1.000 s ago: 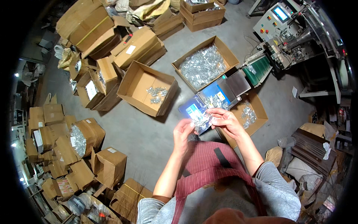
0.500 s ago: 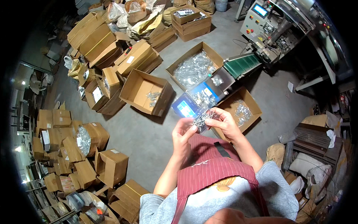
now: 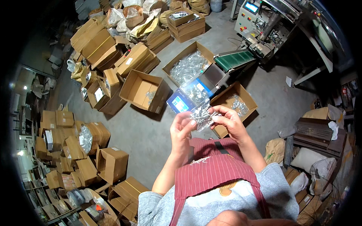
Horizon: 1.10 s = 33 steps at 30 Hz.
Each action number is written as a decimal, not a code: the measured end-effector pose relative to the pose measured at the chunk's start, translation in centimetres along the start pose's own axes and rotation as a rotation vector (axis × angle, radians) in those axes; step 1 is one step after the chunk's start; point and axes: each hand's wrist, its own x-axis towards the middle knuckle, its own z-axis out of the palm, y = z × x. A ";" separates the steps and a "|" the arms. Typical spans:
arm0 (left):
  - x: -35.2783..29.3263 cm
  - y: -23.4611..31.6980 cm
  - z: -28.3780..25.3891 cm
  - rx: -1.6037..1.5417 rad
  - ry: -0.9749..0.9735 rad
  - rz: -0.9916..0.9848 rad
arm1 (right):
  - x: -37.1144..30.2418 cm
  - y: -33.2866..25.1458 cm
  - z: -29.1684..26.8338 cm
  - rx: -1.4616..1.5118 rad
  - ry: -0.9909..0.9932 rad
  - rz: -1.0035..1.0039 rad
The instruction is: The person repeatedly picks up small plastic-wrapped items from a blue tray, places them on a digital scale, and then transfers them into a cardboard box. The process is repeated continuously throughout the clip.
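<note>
A small clear plastic bag [image 3: 203, 117] of shiny metal screw-like pieces is stretched between my two hands, in front of my red striped apron. My left hand [image 3: 182, 127] pinches its left edge with thumb and fingers. At the other side my right hand [image 3: 228, 122] grips the bag with its thumb on top. Just beyond the bag stands a blue device with a lit screen [image 3: 180, 104], and more clear packets [image 3: 197, 93] lie on its top. The exact shape of the metal pieces is too small to tell.
Beyond the device, an open carton [image 3: 177, 62] holds many clear packets. To its right a green conveyor [image 3: 235, 60] slopes down from a machine [image 3: 260, 28]. Another carton [image 3: 222, 98] with packets sits by my right hand; a third [image 3: 130, 87] is at left. Stacked boxes [image 3: 90, 135] line the left.
The bag now lies flatter and more spread between my hands. Both hands remain on it, and the whole view has shifted slightly.
</note>
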 end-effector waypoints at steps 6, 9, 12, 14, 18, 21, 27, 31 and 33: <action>-0.6 0.0 1.8 0.054 -0.081 -0.012 | -2.3 -0.7 -0.6 -0.005 0.018 -0.026; -0.8 -0.2 2.4 0.067 -0.126 -0.049 | -3.1 -0.7 -0.3 0.009 0.023 0.029; -1.1 0.4 2.9 0.070 -0.132 -0.099 | -3.5 0.4 -0.9 0.080 0.094 0.006; -1.2 1.0 2.9 0.076 -0.089 -0.140 | -3.6 0.5 -0.8 0.128 0.127 -0.017; -1.4 1.3 2.5 -0.018 -0.139 -0.082 | -3.5 0.7 -0.5 0.178 0.180 -0.069; -1.6 1.5 2.2 -0.028 -0.135 -0.081 | -3.2 0.8 -0.2 0.188 0.200 -0.128; -2.0 1.6 2.0 -0.021 -0.192 -0.119 | -2.7 0.7 0.6 0.200 0.191 -0.174; -1.9 1.1 1.8 0.102 -0.145 -0.084 | -2.5 2.2 0.1 0.059 0.136 -0.135; -1.7 0.8 1.1 0.187 -0.102 -0.074 | -2.9 2.4 -0.3 0.044 0.050 -0.019</action>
